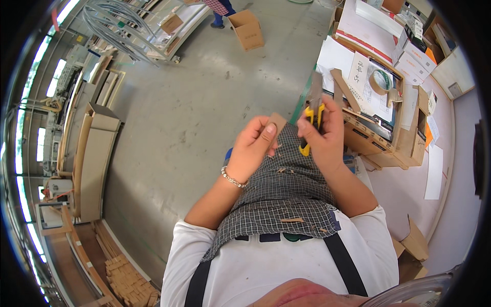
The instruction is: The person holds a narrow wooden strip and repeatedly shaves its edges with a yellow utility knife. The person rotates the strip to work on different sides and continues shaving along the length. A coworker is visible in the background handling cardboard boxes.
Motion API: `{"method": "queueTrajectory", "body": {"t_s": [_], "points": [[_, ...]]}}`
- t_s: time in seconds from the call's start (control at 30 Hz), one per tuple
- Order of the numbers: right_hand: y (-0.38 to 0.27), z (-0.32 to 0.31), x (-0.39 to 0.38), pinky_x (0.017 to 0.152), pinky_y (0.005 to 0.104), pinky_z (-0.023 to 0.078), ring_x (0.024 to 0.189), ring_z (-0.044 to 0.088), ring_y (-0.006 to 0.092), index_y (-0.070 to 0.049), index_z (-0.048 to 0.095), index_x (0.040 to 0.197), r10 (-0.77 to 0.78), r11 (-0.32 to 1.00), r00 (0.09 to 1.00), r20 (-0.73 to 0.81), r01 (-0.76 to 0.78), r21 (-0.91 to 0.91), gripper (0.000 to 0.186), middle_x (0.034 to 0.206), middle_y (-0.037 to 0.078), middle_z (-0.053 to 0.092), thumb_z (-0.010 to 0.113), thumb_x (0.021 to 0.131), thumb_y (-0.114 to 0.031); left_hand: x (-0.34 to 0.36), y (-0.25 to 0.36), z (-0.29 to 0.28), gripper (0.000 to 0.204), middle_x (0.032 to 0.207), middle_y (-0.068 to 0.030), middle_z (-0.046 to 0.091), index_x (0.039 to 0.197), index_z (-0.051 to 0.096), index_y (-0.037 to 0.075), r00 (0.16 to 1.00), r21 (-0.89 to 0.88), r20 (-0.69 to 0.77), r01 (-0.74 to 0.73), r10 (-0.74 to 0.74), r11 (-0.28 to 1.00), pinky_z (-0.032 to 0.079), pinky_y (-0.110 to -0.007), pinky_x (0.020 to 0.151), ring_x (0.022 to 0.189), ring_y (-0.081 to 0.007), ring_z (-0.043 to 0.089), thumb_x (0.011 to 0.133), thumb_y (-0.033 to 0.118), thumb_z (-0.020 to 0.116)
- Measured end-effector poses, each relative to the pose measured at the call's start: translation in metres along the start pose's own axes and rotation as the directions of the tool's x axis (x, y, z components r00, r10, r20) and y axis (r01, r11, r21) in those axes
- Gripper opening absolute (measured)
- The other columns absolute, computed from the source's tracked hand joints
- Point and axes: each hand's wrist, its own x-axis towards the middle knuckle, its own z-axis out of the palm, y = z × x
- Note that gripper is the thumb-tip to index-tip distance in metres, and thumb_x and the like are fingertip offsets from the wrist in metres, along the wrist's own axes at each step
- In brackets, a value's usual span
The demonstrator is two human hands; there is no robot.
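My left hand (251,148) pinches a small flat piece of brown cardboard (277,123) between thumb and fingers, in front of my body. Close by on the right, my right hand (328,137) is closed round a yellow and black utility knife (306,147). Its wide blade (315,84) points up and away from me, and the cardboard is a little apart from it. Below both hands lies my dark checkered apron (266,189), scattered with thin cardboard scraps (292,220).
To my right, a cardboard box (365,137) on the table bears papers, a tape roll (379,82) and cardboard strips (346,91). Across the grey floor (189,97) stand an open carton (246,30), another person (220,9) and a cart (176,36). Tall panels (94,163) stand left.
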Motion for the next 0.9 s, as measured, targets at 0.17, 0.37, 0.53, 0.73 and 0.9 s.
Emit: {"method": "queueTrajectory", "body": {"t_s": [0.17,0.37,0.53,0.73,0.9], "points": [[-0.005,-0.014,0.007,0.07,0.0224,0.046,0.074,0.054,0.0098,-0.002,0.04,0.129,0.054,0.992,0.998,0.017,-0.055,0.111,0.035,0.096,0.01,0.059,0.051,0.097,-0.01,-0.002,0.009,-0.005,0.026,0.069,0.0014,0.055,0.094,0.061,0.003,0.955,0.331,-0.151,-0.193,0.254,0.924,0.041,-0.02,0.052,0.058,-0.0054,0.05,0.101,0.026,0.05],[-0.009,-0.025,-0.005,0.072,0.0243,0.048,0.078,0.057,0.0111,-0.001,0.049,0.123,0.027,0.987,0.964,0.265,0.016,-0.159,0.029,0.097,0.011,0.062,0.054,0.096,-0.01,-0.001,0.011,-0.014,0.028,0.06,-0.007,0.057,0.083,0.065,0.005,0.836,0.727,-0.155,-0.264,0.526,0.634,0.044,-0.03,0.05,0.051,-0.0189,0.054,0.097,0.027,0.056],[-0.026,-0.019,-0.003,0.077,0.0295,0.051,0.085,0.066,0.022,-0.003,0.06,0.116,-0.034,0.882,0.931,0.364,0.2,-0.427,0.03,0.099,0.01,0.066,0.064,0.089,-0.017,-0.004,0.018,-0.012,0.025,0.063,-0.0091,0.058,0.082,0.066,0.006,0.828,0.789,-0.06,-0.303,0.557,0.535,0.044,-0.032,0.05,0.054,-0.0249,0.057,0.095,0.025,0.057],[-0.023,-0.027,0.006,0.077,0.0302,0.051,0.086,0.066,0.0243,-0.003,0.06,0.115,0.08,0.886,0.949,0.304,0.072,-0.458,0.029,0.099,0.012,0.066,0.064,0.088,-0.013,-0.01,0.028,-0.012,0.023,0.064,-0.0102,0.058,0.081,0.065,0.005,0.866,0.763,-0.032,-0.301,0.498,0.572,0.044,-0.033,0.051,0.055,-0.026,0.057,0.094,0.024,0.059],[-0.02,-0.029,0.006,0.079,0.0287,0.05,0.086,0.065,0.0195,-0.003,0.06,0.115,0.066,0.885,0.946,0.318,0.092,-0.456,0.028,0.103,0.013,0.066,0.063,0.088,-0.01,-0.011,0.031,-0.011,0.02,0.064,-0.0114,0.058,0.081,0.065,0.005,0.86,0.709,0.014,-0.368,0.51,0.601,0.045,-0.034,0.051,0.055,-0.0267,0.058,0.093,0.021,0.06]]}}
